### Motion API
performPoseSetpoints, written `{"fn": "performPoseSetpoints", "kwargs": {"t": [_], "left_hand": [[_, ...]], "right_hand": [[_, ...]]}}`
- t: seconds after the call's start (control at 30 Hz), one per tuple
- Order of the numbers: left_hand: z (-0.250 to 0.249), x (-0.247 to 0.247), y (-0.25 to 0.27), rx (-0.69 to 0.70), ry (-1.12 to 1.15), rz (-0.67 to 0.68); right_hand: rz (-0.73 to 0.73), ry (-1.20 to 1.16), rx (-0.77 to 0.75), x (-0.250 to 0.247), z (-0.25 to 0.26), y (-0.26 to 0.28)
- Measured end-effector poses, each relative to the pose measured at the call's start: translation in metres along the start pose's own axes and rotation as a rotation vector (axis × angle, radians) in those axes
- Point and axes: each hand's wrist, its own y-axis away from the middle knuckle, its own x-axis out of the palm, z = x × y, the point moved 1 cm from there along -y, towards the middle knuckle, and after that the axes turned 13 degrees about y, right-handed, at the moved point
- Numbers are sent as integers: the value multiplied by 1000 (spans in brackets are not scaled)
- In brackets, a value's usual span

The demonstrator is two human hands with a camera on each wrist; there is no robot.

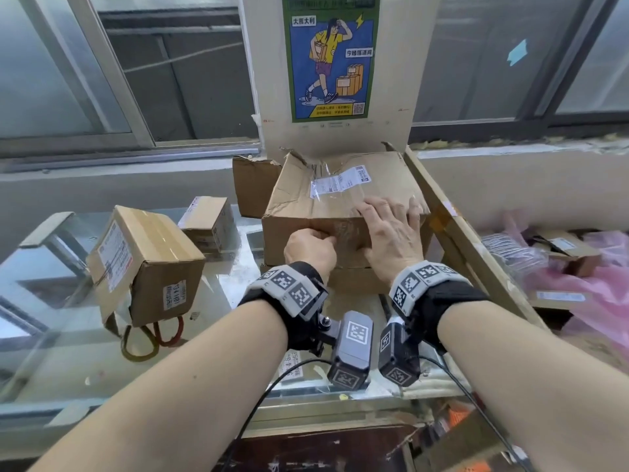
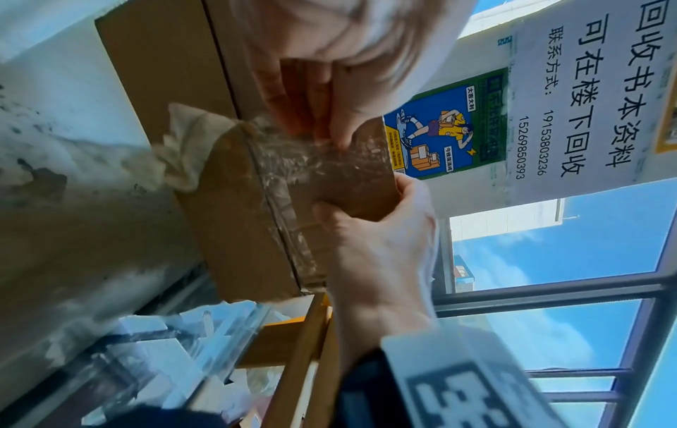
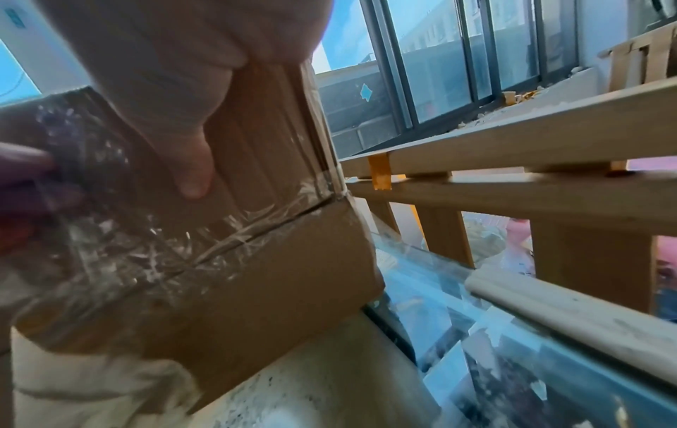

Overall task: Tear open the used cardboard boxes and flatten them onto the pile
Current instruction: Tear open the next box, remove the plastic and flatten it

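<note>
A large dented cardboard box (image 1: pixel 333 202) with a shipping label and clear tape (image 1: pixel 340 229) stands on the glass counter, on top of flat cardboard (image 1: pixel 357 279). My left hand (image 1: pixel 321 236) is curled at the box's front top edge and pinches the clear tape (image 2: pixel 293 153) there. My right hand (image 1: pixel 386 216) lies flat over the same edge to the right, fingers spread on the top. Its thumb (image 3: pixel 192 170) presses the front face above the taped seam (image 3: pixel 238 240). In the left wrist view the right hand (image 2: pixel 366 231) wraps the box's edge.
A smaller taped box (image 1: pixel 146 264) sits left on the glass counter (image 1: pixel 51 335), over red and yellow loops (image 1: pixel 149 338). Another small box (image 1: pixel 207 223) is behind it. A wooden frame (image 1: pixel 459 240) and pink bags (image 1: pixel 585 281) lie right. Cardboard carrying a poster (image 1: pixel 330 56) stands behind.
</note>
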Motion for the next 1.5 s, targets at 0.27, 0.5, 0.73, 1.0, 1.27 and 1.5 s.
{"fn": "performPoseSetpoints", "kwargs": {"t": [0.27,0.5,0.73,1.0,1.27,1.5], "left_hand": [[-1,6,0,-100,72,17],[-8,5,7,-377,353,111],[-10,-6,13,-393,322,222],[-16,-10,11,-462,350,313],[-14,-13,16,-342,373,342],[-11,-16,10,-341,261,300]], "right_hand": [[20,-126,25,4,-2,-5],[21,-159,79,6,-1,-6],[-28,-174,109,5,-4,-7],[-34,-275,147,5,-1,-7],[-12,-316,149,3,-3,-7],[-7,-221,110,4,2,-5]]}}
